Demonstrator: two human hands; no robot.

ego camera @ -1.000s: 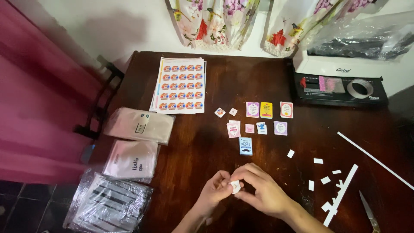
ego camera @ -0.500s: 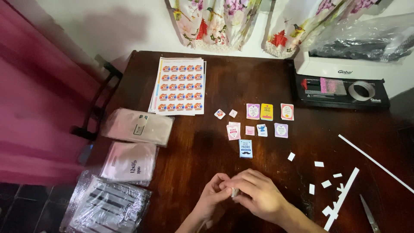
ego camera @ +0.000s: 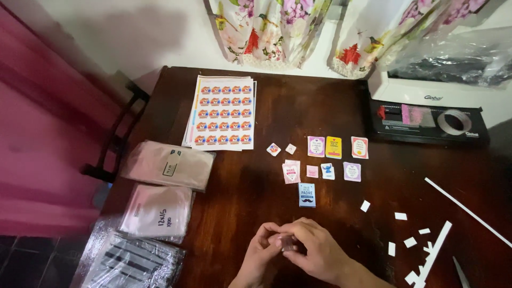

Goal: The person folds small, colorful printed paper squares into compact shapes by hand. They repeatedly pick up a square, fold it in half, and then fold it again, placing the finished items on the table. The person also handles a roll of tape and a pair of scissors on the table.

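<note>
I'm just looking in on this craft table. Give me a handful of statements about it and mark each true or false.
1. Both hands, left hand and right hand, meet over a small pale piece. True.
2. The sticker sheet lies at the table's near edge. False: it lies at the far side, near the wall.
3. White paper scraps lie to the right of the hands. True.
4. The small blue card is in the right hand. False: it lies on the table, apart from both hands.

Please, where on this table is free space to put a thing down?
Bare wood lies between the printed sticker sheet and the black cutter, and between the plastic packets and the small cards. White paper scraps crowd the right side.
</note>
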